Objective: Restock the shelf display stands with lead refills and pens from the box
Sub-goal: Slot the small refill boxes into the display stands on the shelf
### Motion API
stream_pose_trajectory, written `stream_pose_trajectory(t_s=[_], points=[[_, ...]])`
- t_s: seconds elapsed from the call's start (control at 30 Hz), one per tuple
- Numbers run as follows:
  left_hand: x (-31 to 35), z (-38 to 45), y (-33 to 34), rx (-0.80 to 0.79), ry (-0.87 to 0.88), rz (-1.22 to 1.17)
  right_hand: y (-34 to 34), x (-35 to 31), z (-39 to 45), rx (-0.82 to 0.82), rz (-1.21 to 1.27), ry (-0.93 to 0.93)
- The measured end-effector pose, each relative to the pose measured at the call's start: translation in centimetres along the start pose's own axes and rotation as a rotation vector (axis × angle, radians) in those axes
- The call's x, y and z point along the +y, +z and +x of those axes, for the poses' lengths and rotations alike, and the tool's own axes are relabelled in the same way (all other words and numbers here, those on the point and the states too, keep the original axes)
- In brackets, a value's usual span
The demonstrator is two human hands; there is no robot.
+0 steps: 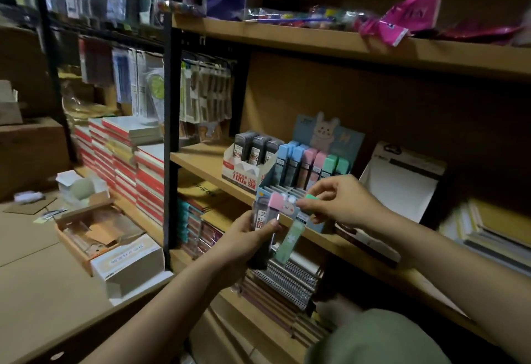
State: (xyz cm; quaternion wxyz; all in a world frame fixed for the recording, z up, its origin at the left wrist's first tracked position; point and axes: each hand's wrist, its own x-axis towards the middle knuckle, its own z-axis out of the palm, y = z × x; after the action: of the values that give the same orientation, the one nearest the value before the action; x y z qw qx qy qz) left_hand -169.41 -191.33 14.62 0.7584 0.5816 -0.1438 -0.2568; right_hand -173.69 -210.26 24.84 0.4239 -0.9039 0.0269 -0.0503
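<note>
Left hand [247,237] grips refill packs [265,215]; right hand [342,201] apparently pinches green-capped one [290,238].

Viewpoint: one head-worn camera, above and in front of the wooden shelf [339,244].
Facing: forward and down, angled rightward along that shelf.
Nearness: close; shelf edge within arm's reach.
Shared views: none, single view.
</note>
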Motion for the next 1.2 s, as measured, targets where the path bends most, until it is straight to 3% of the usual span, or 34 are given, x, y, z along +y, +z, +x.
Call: stream_pose_trajectory(t_s=[0.2, 0.27, 0.43, 0.6, 1.2], points=[[0.1, 1.4, -0.8, 0.026, -0.016, -0.039, -5.5, -0.8, 2.0, 0.388, -0.115, -0.172], [0.1, 1.7, -0.7, 0.028, -0.037, -0.058, -6.8, -0.7, 2.8, 0.446, -0.210, -0.182], [0.5, 2.3, -0.7, 0.022, -0.081, -0.096, -7.8, 0.3, 4.1, 0.398, -0.464, -0.114], [0.8, 2.4, -0.7, -0.005, -0.093, -0.088, -6.9, 1.2, 5.0, 0.426, -0.681, -0.192], [0.7, 2.5, -0.1, 0.019, 0.045, -0.100, -5.2, 3.8, 7.2, 0.499, -0.683, -0.183]])
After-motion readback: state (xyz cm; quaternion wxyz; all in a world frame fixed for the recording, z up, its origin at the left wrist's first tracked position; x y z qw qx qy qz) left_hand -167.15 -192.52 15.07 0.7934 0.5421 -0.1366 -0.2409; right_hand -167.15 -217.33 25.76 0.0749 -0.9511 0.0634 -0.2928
